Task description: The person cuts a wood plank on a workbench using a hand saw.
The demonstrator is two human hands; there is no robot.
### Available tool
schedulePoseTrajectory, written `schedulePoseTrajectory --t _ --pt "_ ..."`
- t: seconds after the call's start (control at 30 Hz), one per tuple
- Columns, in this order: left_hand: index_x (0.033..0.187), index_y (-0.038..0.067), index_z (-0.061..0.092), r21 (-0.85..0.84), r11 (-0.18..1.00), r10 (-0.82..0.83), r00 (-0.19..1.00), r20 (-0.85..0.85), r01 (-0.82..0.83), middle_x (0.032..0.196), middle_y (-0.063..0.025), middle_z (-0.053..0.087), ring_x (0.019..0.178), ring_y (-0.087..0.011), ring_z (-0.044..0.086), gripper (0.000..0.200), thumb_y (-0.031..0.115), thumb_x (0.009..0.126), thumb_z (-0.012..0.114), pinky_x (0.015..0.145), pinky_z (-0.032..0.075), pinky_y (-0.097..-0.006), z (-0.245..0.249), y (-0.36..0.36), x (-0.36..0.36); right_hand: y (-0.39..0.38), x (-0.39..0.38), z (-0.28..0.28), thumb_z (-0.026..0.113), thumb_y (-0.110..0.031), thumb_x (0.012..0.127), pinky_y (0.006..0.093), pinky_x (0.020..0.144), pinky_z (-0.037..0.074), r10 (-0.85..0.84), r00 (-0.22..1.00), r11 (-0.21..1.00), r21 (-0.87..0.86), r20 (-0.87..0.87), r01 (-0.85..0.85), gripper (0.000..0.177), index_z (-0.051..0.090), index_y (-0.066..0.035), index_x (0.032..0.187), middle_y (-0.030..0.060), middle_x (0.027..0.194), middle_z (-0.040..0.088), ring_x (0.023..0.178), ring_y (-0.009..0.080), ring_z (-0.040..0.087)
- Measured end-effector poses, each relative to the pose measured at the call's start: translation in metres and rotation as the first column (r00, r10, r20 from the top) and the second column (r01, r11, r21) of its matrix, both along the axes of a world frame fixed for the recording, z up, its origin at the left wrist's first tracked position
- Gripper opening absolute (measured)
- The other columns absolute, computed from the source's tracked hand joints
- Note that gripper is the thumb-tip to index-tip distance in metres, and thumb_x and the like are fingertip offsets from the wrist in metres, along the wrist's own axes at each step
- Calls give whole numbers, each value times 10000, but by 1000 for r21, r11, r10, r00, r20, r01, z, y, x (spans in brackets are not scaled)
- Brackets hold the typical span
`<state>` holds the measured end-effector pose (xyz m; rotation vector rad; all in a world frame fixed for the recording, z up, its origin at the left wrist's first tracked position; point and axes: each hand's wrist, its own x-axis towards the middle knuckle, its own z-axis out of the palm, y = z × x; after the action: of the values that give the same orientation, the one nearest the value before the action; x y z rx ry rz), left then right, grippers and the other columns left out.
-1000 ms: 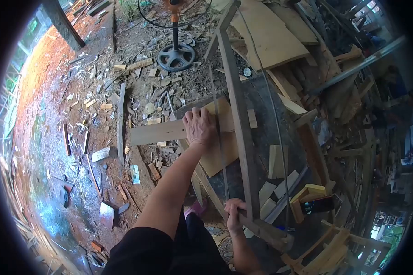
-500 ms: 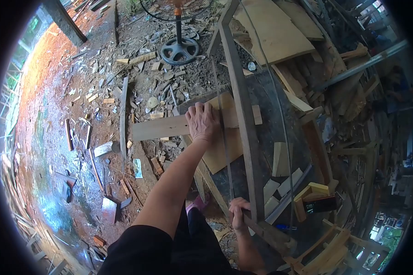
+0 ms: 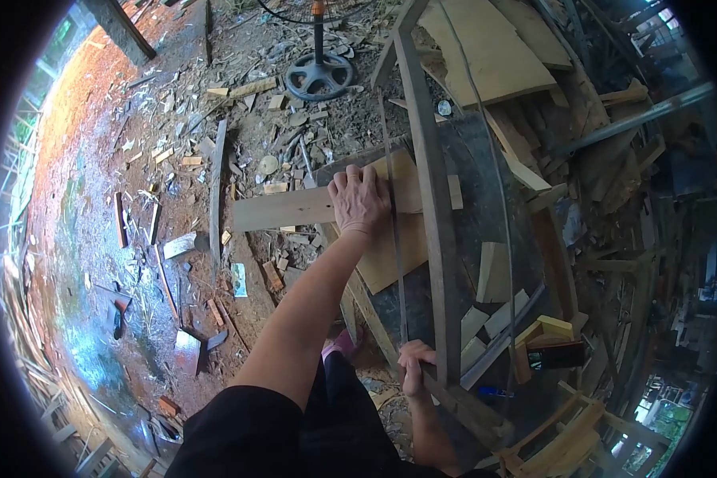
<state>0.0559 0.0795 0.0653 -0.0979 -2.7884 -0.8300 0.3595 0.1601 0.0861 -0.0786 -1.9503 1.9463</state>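
Note:
My left hand [image 3: 360,201] lies over a pale wooden plank [image 3: 283,210], fingers bent across its far edge, pressing it on a wider flat board [image 3: 394,259]. My right hand [image 3: 416,366] is closed around the near end of a large wooden frame saw [image 3: 432,191]. The thin saw blade [image 3: 397,263] runs away from me and crosses the plank just right of my left hand. How deep the blade sits in the wood cannot be made out. A short end of the plank [image 3: 455,192] shows beyond the saw's wooden bar.
Wood offcuts [image 3: 494,272] lie on the dark work surface [image 3: 474,155] to the right. Large sheets of board [image 3: 486,60] are stacked at the far right. A fan base [image 3: 319,76] stands on the littered ground ahead. A long strip of wood [image 3: 217,191] lies at left.
The whole view has shifted slightly, with the scene sitting a little higher and further right. Both hands keep their hold; the saw has moved little, if at all, against the plank.

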Motion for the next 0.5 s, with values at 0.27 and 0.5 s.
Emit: schedulePoseTrajectory --t 0.27,0.5 --pt "970 106 608 -42 999 -5 1000 -1 4 1031 -122 556 1035 -334 511 200 298 915 597 940 369 -474 -2 1 0 6 0 0 533 -144 974 385 712 468 24 1000 998 57 7 -24 135 471 -68 880 62 743 536 685 195 524" --pt "990 104 605 -54 998 -13 1000 7 14 1037 -124 554 1043 -337 507 218 312 927 588 945 363 -478 0 2 1 6 5 -4 530 -128 977 382 716 468 38 999 996 81 14 -39 141 466 -74 863 64 754 530 694 194 517"
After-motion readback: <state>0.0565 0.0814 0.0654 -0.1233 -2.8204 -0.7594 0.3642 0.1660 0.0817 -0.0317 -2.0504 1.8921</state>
